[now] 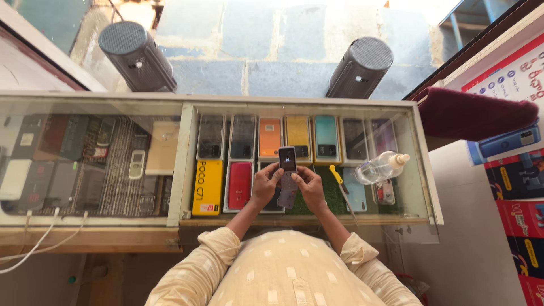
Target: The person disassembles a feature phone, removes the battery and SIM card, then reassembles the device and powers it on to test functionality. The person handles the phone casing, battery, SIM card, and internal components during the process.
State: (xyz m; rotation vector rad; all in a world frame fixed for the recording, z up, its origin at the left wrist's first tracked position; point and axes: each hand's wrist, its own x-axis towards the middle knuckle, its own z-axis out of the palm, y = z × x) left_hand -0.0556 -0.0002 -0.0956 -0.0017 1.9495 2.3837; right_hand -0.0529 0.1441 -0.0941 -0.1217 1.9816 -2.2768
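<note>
I hold a small dark keypad phone (pixel 287 160) with a lit screen above a glass display counter (pixel 187 99). My left hand (pixel 265 184) grips its left side, and my right hand (pixel 309 184) grips its right side, thumbs near the lower part. A second flat grey piece (pixel 286 197) hangs below the phone between my palms; whether it is joined to the phone I cannot tell. My cream sleeves fill the bottom of the view.
Under the glass lie coloured phone boxes and phones, including a yellow box (pixel 207 187) and a red phone (pixel 239 185). A yellow-handled screwdriver (pixel 338 179) and a clear spray bottle (pixel 381 167) rest on the counter. Two dark stools (pixel 136 54) stand beyond. White cables (pixel 34 243) hang at left.
</note>
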